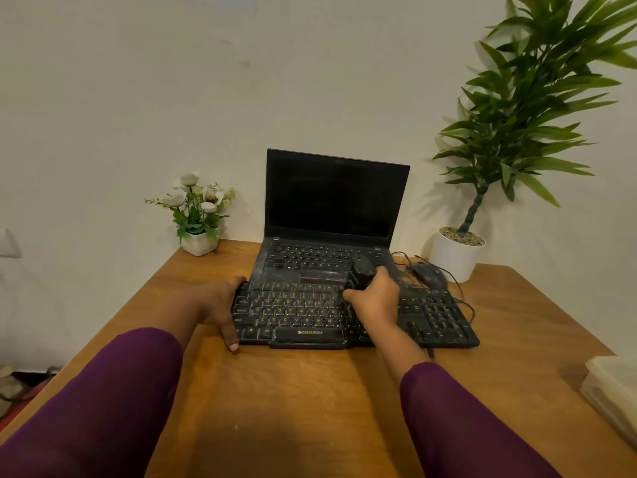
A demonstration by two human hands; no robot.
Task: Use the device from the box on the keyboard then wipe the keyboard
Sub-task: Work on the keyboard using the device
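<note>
Right hand [374,298] grips device [360,274] over keyboard [296,312].

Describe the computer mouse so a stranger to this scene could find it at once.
Start at the open laptop against the wall, then look right toward the tall plant's white pot. Between them lies the mouse: small, black, rounded, corded, and keyless, unlike the keyboard in front of it.

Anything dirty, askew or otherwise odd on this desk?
Yes. Pale dust speckles the keyboard, plainest on its right half, and also the deck of the laptop behind it. Nothing looks spilled or broken, and the keyboard lies roughly square to the laptop.
</note>
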